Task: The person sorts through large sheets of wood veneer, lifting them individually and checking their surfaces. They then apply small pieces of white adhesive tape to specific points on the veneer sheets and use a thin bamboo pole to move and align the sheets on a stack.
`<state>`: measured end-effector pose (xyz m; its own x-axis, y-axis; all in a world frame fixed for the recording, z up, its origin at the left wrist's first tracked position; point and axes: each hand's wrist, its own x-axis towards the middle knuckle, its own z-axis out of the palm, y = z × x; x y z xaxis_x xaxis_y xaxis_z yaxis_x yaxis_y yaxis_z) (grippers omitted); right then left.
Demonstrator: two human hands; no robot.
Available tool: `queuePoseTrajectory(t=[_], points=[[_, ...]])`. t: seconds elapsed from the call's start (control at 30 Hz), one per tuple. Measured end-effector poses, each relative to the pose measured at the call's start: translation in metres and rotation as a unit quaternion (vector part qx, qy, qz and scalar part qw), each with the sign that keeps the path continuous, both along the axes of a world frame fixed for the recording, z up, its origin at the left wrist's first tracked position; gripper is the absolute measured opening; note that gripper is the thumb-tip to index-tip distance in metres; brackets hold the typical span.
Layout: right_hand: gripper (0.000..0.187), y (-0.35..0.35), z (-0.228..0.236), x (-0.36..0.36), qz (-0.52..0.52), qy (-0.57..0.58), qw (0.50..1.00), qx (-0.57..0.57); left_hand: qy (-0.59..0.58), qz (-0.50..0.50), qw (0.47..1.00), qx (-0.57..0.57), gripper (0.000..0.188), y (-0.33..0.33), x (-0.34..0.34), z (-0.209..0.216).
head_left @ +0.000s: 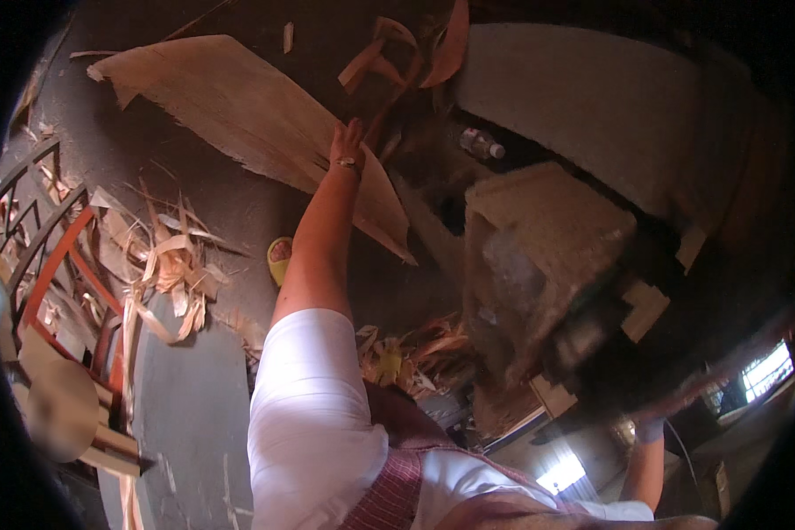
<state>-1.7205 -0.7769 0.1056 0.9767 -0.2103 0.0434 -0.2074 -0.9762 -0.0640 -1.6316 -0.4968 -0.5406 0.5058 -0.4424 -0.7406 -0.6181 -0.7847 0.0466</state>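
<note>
A long, pale sheet of wood veneer point(238, 106) with ragged edges stretches from the upper left to the middle. My left hand point(348, 146) reaches out over it, its fingers extended and slightly apart, apparently lying against the sheet's surface. A watch-like band circles that wrist. Down at the lower right, my right hand point(652, 429) is raised beside dark machinery; shadow and blur hide its fingers, so what it touches is unclear. Curled veneer strips point(384, 53) lie beyond the left hand.
A clear plastic bottle point(480, 142) lies beside a rough block point(548, 221) and a wide grey slab point(583, 106). Torn veneer scraps point(177, 274) heap up at left, near an orange metal frame point(57, 265). A foot in a yellow sandal point(279, 254) shows beside my left arm.
</note>
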Motion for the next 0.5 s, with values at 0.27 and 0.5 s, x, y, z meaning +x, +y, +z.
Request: queuePoseTrajectory(t=[0.27, 0.5], points=[[0.05, -0.011, 0.001, -0.01, -0.007, 0.001, 1.0, 0.007, 0.124, -0.1, 0.982, -0.104, 0.041, 0.02, -0.005, -0.006], [0.047, -0.016, 0.002, -0.011, -0.007, -0.074, 0.988, 0.139, -0.086, -0.098, 0.948, -0.289, 0.022, 0.129, -0.125, 0.171]])
